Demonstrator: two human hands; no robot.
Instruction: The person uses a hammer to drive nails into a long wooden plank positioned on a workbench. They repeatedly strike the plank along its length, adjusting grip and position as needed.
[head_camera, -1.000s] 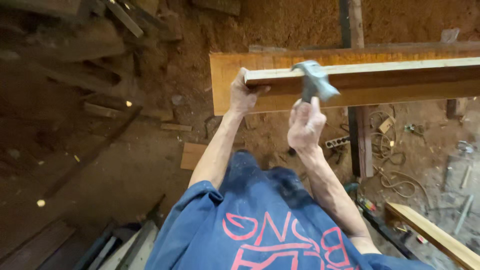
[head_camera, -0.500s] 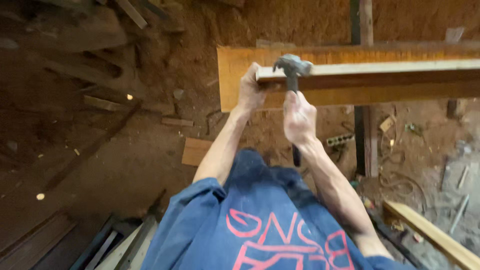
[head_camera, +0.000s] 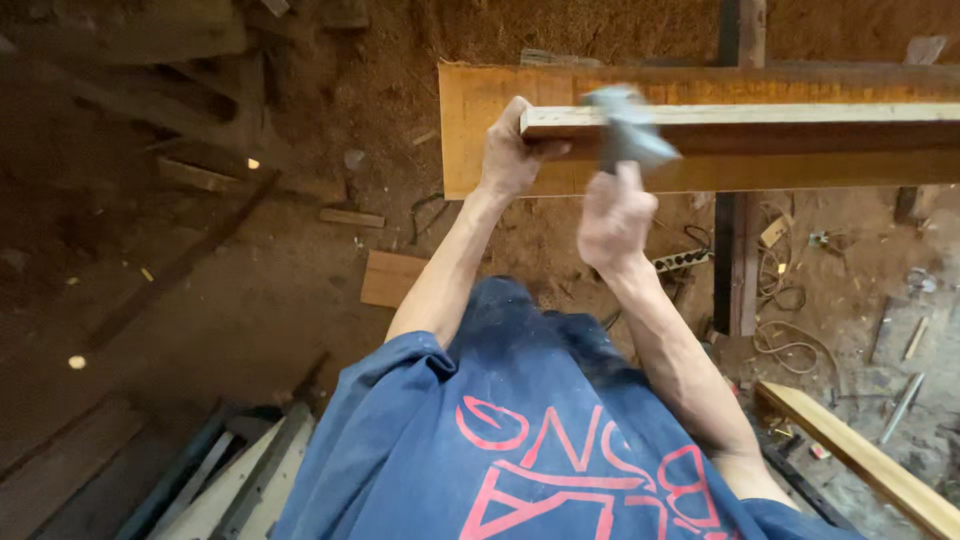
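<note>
The wide orange board (head_camera: 480, 120) lies behind the pale plank (head_camera: 760, 114), whose end the left hand (head_camera: 512, 150) clamps; the right hand (head_camera: 612, 215), closed on the hammer (head_camera: 625, 130), has swung its blurred head from the plank's end further along; head shape and any nail cannot be made out.
</note>
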